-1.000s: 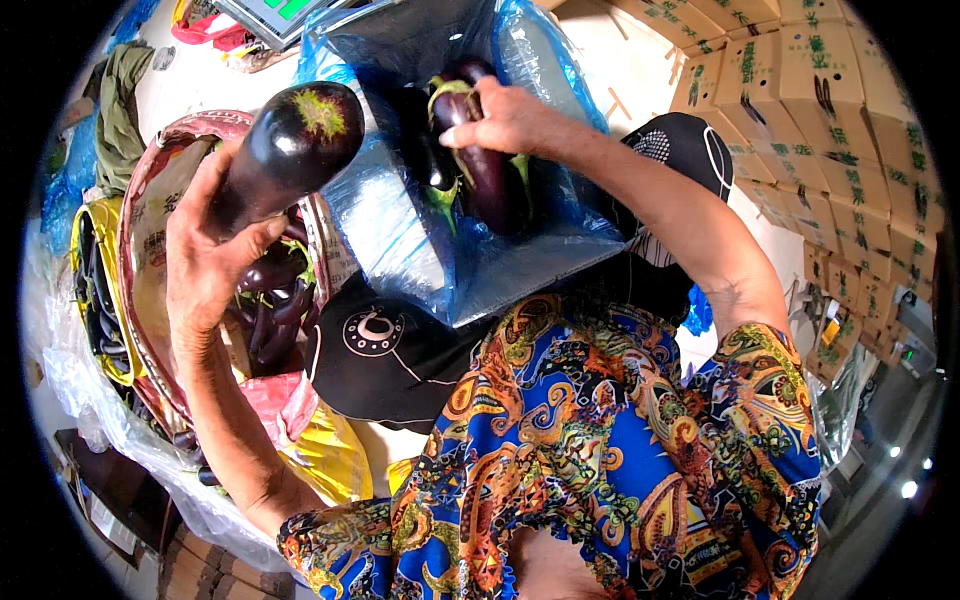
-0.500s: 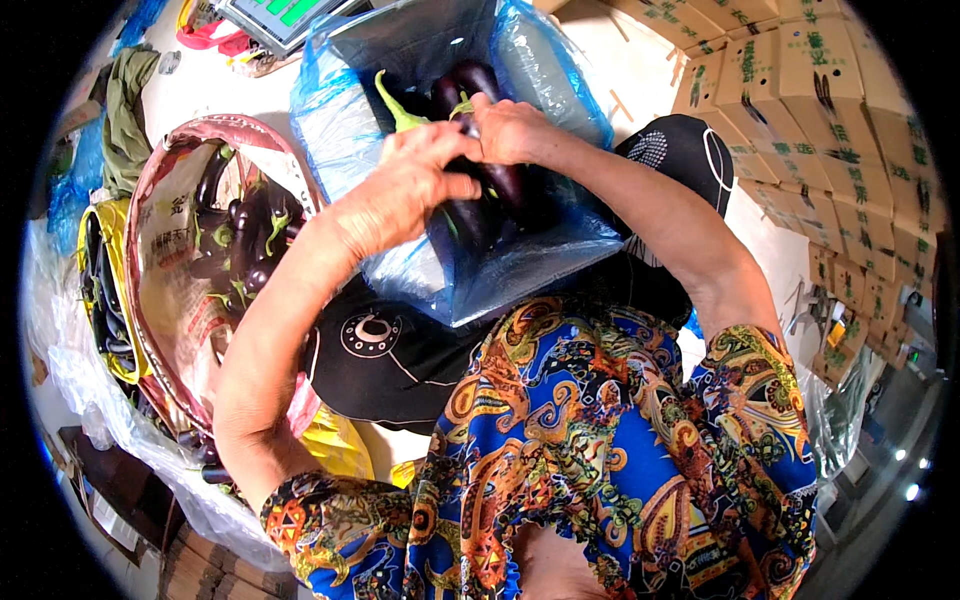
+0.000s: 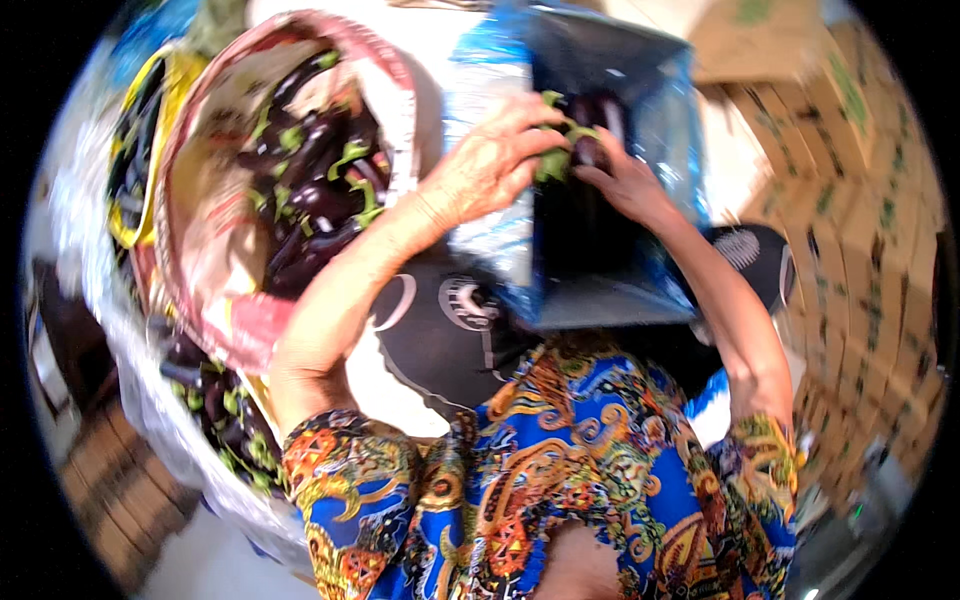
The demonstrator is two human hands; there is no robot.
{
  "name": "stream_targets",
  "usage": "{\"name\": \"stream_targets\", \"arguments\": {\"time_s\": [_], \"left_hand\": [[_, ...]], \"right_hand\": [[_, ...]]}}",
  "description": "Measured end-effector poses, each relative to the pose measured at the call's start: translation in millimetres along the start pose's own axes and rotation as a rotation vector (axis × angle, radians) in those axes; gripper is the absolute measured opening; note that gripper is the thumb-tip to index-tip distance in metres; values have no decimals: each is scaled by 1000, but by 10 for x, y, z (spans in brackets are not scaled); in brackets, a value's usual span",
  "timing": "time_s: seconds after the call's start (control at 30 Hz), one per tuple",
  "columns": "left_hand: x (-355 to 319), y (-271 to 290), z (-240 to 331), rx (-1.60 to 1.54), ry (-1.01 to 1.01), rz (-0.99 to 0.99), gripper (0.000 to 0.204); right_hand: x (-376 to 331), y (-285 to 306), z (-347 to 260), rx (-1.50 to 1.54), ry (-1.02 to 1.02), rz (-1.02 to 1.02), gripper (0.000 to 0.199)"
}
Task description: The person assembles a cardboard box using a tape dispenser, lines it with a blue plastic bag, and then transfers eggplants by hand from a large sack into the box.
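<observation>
Both hands meet inside a box lined with a blue plastic bag, over dark purple eggplants. My right hand closes its thumb and fingers around the stem end of an eggplant. From the left, my left hand reaches over the box's edge. Its fingers curl at the green cap of an eggplant right beside the other one. Motion blur and the fingers hide part of both grips. Another eggplant lies behind them, and the box's lower part is in deep shadow.
Left of the box stands a wide pink-rimmed basket holding several eggplants. Beyond it is a yellow bag with dark vegetables. More eggplants lie lower left beside clear plastic sheeting. Stacked cardboard boxes fill the right side.
The view has shifted, so the box and basket appear farther right. My left fingers, spread before, now curl at an eggplant's green cap. My right hand still grips an eggplant's stem end.
</observation>
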State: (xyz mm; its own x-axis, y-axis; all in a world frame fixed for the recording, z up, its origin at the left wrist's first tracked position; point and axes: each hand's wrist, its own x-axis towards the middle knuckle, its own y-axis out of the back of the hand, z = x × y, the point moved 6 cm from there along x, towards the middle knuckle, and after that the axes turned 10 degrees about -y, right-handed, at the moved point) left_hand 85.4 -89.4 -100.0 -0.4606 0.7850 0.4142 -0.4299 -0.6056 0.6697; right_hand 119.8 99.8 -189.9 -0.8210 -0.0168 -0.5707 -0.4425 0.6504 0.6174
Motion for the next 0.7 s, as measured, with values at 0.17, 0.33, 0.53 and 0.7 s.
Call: {"name": "stream_targets", "arguments": {"time_s": [0.17,0.33,0.53,0.7], "left_hand": [[-1265,763,-265,-262,784,554,19],[-3924,792,-604,-377,1339,1275,17],[-3762,96,-712,415,1356,-367,68],[-3531,-24,-830,171,1309,-520,56]], "right_hand": [[-333,246,-55,-147,-93,3,94],[-375,309,-270,-72,5,-127,98],[-398,383,-408,-127,-146,31,85],[-445,454,-506,-151,-175,19,80]]}}
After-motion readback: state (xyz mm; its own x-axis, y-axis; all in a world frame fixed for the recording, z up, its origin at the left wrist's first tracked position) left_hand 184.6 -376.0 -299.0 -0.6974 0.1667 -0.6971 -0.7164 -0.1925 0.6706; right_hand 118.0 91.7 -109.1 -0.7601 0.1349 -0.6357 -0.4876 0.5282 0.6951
